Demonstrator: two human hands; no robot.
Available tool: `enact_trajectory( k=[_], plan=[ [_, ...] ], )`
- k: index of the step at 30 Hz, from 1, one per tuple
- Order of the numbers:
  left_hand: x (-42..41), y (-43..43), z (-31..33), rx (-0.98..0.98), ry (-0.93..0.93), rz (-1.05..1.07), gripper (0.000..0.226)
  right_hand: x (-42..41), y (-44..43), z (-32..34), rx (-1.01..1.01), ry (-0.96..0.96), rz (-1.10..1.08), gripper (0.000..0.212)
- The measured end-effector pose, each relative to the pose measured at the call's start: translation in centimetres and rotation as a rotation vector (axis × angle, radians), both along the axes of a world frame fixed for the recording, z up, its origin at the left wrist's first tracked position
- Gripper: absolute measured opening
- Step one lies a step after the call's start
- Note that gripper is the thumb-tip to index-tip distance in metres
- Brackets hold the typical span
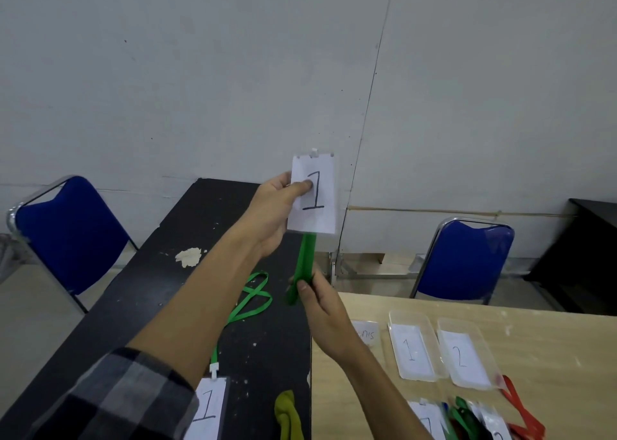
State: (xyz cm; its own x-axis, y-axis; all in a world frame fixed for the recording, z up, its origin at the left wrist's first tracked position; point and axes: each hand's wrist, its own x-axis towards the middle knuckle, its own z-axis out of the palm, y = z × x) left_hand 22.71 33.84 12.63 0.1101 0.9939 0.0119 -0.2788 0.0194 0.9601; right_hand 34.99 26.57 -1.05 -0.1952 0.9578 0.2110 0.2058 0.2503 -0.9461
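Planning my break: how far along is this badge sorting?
Seemingly done: one number-1 badge lies on the black table. In hand: the left hand holds a second number-1 badge, the right hand grips its green lanyard. Left: a lanyard pile near tray 1 and tray 2.

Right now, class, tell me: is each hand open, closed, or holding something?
Left hand: pinches the white paper card marked 1 in its clear plastic sleeve.
Right hand: grips the green fabric lanyard strap hanging below that card.
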Motion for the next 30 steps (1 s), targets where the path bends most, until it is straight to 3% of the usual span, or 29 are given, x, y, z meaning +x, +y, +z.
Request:
enact_trajectory(
  k=[3,5,8,10,13,17,22,24,30],
  plan=[
    [0.0,0.0,-0.1,-0.028,0.033,0.002,0.012,0.6,0.0,-0.4,-0.051,-0.084,0.033,0.020],
    [-0.2,-0.1,-0.5,-0.067,0.088,-0.022,0.012,1.8,0.8,-0.1,-0.030,-0.238,0.046,0.018],
    [-0.6,-0.4,-1.7,-0.147,0.293,-0.149,0.020,4.2,2.6,1.7,0.091,-0.477,-0.017,0.012],
    [-0.6,-1.0,-2.8,-0.196,0.406,-0.219,0.021,5.6,3.7,3.5,0.211,-0.595,-0.093,0.022],
    [-0.1,-1.8,-4.7,-0.230,0.446,-0.255,0.019,6.6,4.7,5.3,0.296,-0.653,-0.175,0.032],
    [0.8,-2.6,-7.6,-0.290,0.285,-0.314,0.021,7.0,3.9,4.6,0.091,-0.430,-0.199,0.032],
    [2.9,-4.8,-12.3,-0.419,0.245,-0.396,0.017,8.5,0.2,0.7,-0.251,-0.153,-0.201,0.029],
    [4.1,-5.8,-15.0,-0.445,0.255,-0.402,0.018,9.3,-1.6,-1.4,-0.411,0.006,-0.195,0.024],
    [9.5,-10.4,-22.4,-0.471,0.442,-0.366,0.019,12.4,-8.4,-8.8,-0.754,0.634,-0.287,0.040]
  ],
)
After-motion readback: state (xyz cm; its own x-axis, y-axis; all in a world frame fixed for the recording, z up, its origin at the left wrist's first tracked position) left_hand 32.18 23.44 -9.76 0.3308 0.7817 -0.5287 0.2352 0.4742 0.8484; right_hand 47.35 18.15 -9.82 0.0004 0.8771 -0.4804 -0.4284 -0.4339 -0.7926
